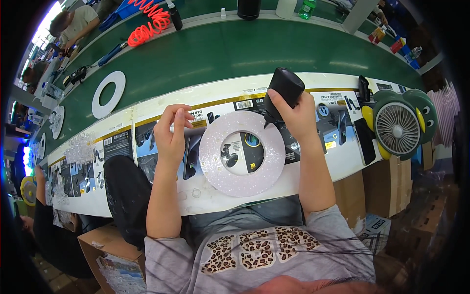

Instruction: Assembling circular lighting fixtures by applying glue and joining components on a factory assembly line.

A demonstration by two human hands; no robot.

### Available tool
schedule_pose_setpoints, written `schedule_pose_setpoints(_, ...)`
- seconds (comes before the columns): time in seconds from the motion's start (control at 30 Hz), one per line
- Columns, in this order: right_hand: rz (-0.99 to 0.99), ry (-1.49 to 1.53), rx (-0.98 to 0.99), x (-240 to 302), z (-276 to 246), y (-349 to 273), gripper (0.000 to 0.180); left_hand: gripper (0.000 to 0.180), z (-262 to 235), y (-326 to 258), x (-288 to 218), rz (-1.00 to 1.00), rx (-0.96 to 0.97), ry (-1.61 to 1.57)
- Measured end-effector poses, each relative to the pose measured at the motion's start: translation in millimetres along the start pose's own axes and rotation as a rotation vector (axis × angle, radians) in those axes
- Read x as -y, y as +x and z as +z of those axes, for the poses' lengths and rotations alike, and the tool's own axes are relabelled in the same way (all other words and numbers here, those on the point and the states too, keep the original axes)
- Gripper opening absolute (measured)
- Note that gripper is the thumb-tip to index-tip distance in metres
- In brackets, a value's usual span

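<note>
A sparkly white flat ring (pixel 215 169) lies on the printed cardboard in front of me. Above its upper right part, my right hand (pixel 299 111) grips a black squeeze bottle (pixel 285 88), tipped so its pointed nozzle is down at the ring's surface. Whether the tip touches the ring I cannot tell. Just left of the ring, my left hand (pixel 172 132) is raised with its fingers loosely bent and apart, and nothing shows in it. Printed car-mount packaging shows through the ring's centre hole.
Another white ring (pixel 108 94) lies on the green bench (pixel 210 54) at far left. A pile of small clear pieces (pixel 81 147) sits left. A green animal-shaped fan (pixel 399 122) stands right. Red coiled hose (pixel 149 27) and bottles line the back. A co-worker (pixel 73 24) sits far left.
</note>
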State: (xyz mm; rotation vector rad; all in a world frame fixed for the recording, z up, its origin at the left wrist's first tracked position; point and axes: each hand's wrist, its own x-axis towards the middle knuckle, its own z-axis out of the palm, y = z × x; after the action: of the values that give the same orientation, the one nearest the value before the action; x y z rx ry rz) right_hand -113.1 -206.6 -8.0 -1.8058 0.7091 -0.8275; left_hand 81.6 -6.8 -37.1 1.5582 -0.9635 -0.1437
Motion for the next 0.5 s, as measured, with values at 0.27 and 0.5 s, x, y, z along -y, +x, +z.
schedule_pose_setpoints(0.27,0.005,-0.04,0.07,3.6,2.4,-0.8,0.03,0.023,0.4,0.9,0.9,-0.004,-0.002,0.006)
schedule_pose_setpoints(0.5,0.003,-0.054,0.079,1.0,3.1,-2.0,0.032,0.026,0.3,0.2,-0.1,-0.006,0.018,0.012)
